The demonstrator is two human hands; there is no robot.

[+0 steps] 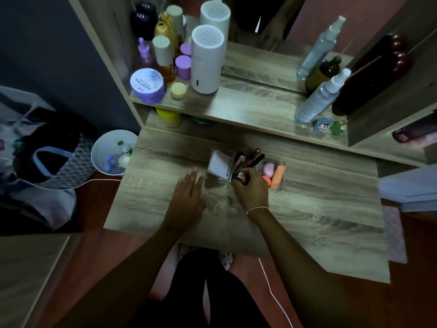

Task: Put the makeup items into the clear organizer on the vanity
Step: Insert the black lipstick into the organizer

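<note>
1. Looks nearly done to me. The organizer (pixel 274 185) sits mid-vanity (pixel 307 209) and it's already pretty full: a white box (pixel 218 165) in the left section, a bunch of dark tubes (pixel 248 159) standing in the middle, and a pink sponge (pixel 268 169) plus orange ones (pixel 277 177) on the right
2. Right hand (pixel 251 188) is over the middle section, fingers clamped on a small dark item with a shiny cap (pixel 241 177). Can't make out what it is, lipstick maybe; it's at the organizer's front edge, so I'd guess it's going in
3. Left hand (pixel 189 192) lies flat on the wood just left of the organizer, fingers spread out straight, holding nothing
4. I don't see any loose makeup left on the desktop, so this could be the last piece
5. Nothing's really in the way. The shelf behind has jars (pixel 147 85), a white cylinder thing (pixel 207 59) and spray bottles (pixel 319 98), all well apart from the hands. A white bin (pixel 111 151) sits off the left edge. The tubes are crowded though, so squeezing one more in might knock them
</note>
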